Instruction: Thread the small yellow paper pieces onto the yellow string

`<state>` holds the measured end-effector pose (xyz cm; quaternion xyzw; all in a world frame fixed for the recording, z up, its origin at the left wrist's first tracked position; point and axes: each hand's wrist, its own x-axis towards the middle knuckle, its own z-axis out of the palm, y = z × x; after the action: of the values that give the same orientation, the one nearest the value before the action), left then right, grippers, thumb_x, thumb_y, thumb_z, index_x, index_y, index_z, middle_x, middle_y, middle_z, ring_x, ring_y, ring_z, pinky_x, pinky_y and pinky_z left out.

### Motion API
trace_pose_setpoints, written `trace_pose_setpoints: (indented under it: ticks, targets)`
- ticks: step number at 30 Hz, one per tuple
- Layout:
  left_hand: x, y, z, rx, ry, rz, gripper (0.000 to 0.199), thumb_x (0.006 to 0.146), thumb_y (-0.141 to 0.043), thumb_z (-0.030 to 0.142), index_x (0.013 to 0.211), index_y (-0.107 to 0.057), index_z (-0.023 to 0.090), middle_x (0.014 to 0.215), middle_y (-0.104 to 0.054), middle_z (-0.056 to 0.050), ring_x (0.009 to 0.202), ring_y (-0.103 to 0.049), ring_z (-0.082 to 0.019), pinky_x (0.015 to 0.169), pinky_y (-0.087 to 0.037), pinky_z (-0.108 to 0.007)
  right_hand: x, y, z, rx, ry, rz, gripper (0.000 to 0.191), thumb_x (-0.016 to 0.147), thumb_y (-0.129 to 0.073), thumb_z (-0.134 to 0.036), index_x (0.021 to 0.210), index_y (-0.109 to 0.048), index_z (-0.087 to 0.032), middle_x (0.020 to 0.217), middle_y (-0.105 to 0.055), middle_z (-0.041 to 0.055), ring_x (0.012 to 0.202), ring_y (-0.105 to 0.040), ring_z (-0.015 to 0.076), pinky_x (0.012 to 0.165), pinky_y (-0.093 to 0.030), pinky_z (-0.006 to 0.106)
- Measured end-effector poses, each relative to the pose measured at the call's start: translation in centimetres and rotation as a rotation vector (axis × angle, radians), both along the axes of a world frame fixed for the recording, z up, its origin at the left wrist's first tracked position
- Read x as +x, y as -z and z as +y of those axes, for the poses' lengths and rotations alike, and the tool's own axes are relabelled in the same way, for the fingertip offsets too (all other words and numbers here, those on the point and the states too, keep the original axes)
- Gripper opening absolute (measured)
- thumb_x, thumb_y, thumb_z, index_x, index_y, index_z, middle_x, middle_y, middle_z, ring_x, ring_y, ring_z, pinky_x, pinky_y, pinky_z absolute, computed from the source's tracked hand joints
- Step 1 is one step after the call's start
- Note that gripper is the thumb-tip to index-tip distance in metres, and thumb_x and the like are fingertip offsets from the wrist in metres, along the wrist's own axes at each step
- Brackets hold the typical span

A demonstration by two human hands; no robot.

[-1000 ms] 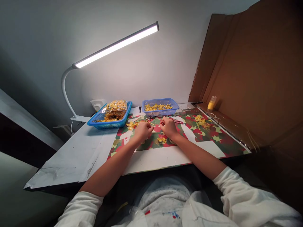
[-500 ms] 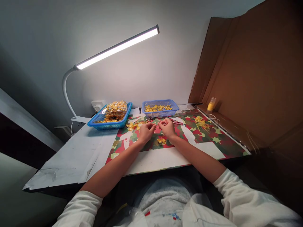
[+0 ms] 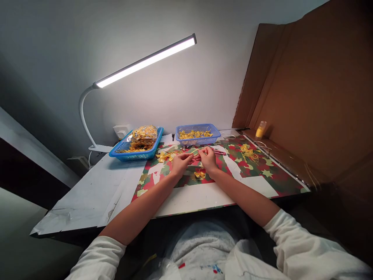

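Gold bow (image 3: 199, 174) is lying on the surface (image 3: 192, 198), near the right wrist. Left hand (image 3: 180, 164) and right hand (image 3: 209, 160) are holding close together, each grip pressing fingertips together; contents too small to confirm. A dropping wrist could be crushing the bow's loops.

I see creased white sleeves (image 3: 97, 254) and, below the table's near edge (image 3: 198, 200), a pale garment (image 3: 204, 244) with red and blue marks (image 3: 216, 268).

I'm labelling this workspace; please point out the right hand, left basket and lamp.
Right hand (image 3: 208, 159): head view, back of hand.
Left basket (image 3: 135, 156): head view, front wall.
Lamp (image 3: 145, 63): head view, lit bar's middle.
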<state>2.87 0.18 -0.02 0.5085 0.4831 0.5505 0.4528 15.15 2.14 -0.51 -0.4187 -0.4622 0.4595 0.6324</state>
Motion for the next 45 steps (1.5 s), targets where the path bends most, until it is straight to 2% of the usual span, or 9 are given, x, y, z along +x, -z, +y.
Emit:
trace_pose_setpoints:
  ticks: [8, 16, 27, 31, 36, 38, 40, 43, 45]
  targets:
    - [-0.1, 0.4, 0.3, 0.007, 0.006, -0.045, 0.035, 0.053, -0.081, 0.041, 0.075, -0.072, 0.015, 0.071, -0.071, -0.006, 0.063, -0.066, -0.017, 0.065, -0.055, -0.030, -0.1, 0.2, 0.2, -0.052, 0.003, 0.035, 0.035, 0.068, -0.059, -0.037, 0.067, -0.026, -0.024, 0.053, -0.047, -0.0094, 0.043, -0.057, 0.0115, 0.046, -0.048, 0.024]
    - [-0.1, 0.7, 0.2, 0.097, 0.007, 0.078, 0.030, 0.054, -0.080, 0.040, 0.066, -0.069, 0.015, 0.067, -0.070, -0.005, 0.063, -0.065, -0.017, 0.065, -0.053, -0.029, -0.3, 0.9, 0.4, 0.026, 0.073, -0.048, 0.032, 0.069, -0.056, -0.038, 0.064, -0.027, -0.024, 0.054, -0.040, -0.0093, 0.042, -0.050, 0.0094, 0.043, -0.041, 0.022]
    - [0.1, 0.4, 0.1, 0.076, 0.017, -0.007, 0.035, 0.053, -0.081, 0.045, 0.066, -0.067, 0.016, 0.065, -0.069, -0.003, 0.061, -0.064, -0.016, 0.064, -0.053, -0.029, -0.6, 0.7, -0.1, 0.063, 0.078, -0.120, 0.032, 0.073, -0.053, -0.039, 0.064, -0.026, -0.024, 0.056, -0.038, -0.0079, 0.044, -0.046, 0.0094, 0.046, -0.043, 0.024]
    - [0.1, 0.2, 0.0, 0.091, -0.010, -0.003, 0.037, 0.053, -0.079, 0.048, 0.064, -0.064, 0.017, 0.063, -0.068, -0.003, 0.060, -0.063, -0.016, 0.063, -0.053, -0.029, -0.5, 0.6, -0.4, 0.106, 0.099, -0.198, 0.031, 0.074, -0.051, -0.037, 0.063, -0.026, -0.024, 0.056, -0.038, -0.0072, 0.045, -0.045, 0.0093, 0.046, -0.039, 0.023]
    - [0.0, 0.2, 0.0, 0.135, -0.044, 0.016, 0.039, 0.055, -0.079, 0.050, 0.066, -0.061, 0.016, 0.063, -0.067, -0.003, 0.060, -0.064, -0.016, 0.062, -0.053, -0.029, -0.1, 0.0, -1.0, 0.214, 0.163, -0.325, 0.028, 0.074, -0.049, -0.031, 0.061, -0.026, -0.023, 0.054, -0.033, -0.0069, 0.048, -0.035, 0.0090, 0.049, -0.034, 0.023]
    - [0.0, 0.3, 0.2, 0.157, -0.055, 0.008, 0.041, 0.055, -0.079, 0.051, 0.067, -0.060, 0.016, 0.061, -0.066, -0.002, 0.059, -0.063, -0.015, 0.061, -0.053, -0.028, 0.0, -0.2, -1.3, 0.236, 0.167, -0.339, 0.027, 0.073, -0.050, -0.030, 0.061, -0.026, -0.023, 0.054, -0.036, -0.0066, 0.050, -0.036, 0.0094, 0.050, -0.035, 0.023]
    - [-0.1, 0.4, 0.3, 0.180, -0.062, -0.003, 0.043, 0.054, -0.079, 0.051, 0.068, -0.059, 0.016, 0.060, -0.064, -0.001, 0.058, -0.061, -0.014, 0.060, -0.052, -0.027, 0.1, -0.4, -1.5, 0.238, 0.142, -0.309, 0.028, 0.071, -0.053, -0.031, 0.063, -0.027, -0.023, 0.058, -0.046, -0.0054, 0.054, -0.043, 0.0102, 0.054, -0.039, 0.024]
    - [-0.2, 0.4, 0.3, 0.207, -0.062, -0.007, 0.044, 0.054, -0.079, 0.051, 0.069, -0.059, 0.015, 0.061, -0.063, 0.000, 0.058, -0.060, -0.013, 0.059, -0.051, -0.026, 0.3, -0.7, -1.7, 0.235, 0.064, -0.237, 0.031, 0.067, -0.058, -0.032, 0.065, -0.028, -0.024, 0.073, -0.062, -0.0014, 0.064, -0.055, 0.0126, 0.060, -0.046, 0.026]
    - [-0.2, 0.3, 0.2, 0.220, -0.060, 0.001, 0.043, 0.053, -0.080, 0.050, 0.069, -0.060, 0.015, 0.063, -0.063, 0.000, 0.059, -0.060, -0.013, 0.060, -0.050, -0.025, 0.4, -0.8, -1.7, 0.226, 0.009, -0.220, 0.033, 0.064, -0.060, -0.030, 0.064, -0.028, -0.024, 0.076, -0.065, -0.0004, 0.065, -0.057, 0.0134, 0.061, -0.047, 0.027]
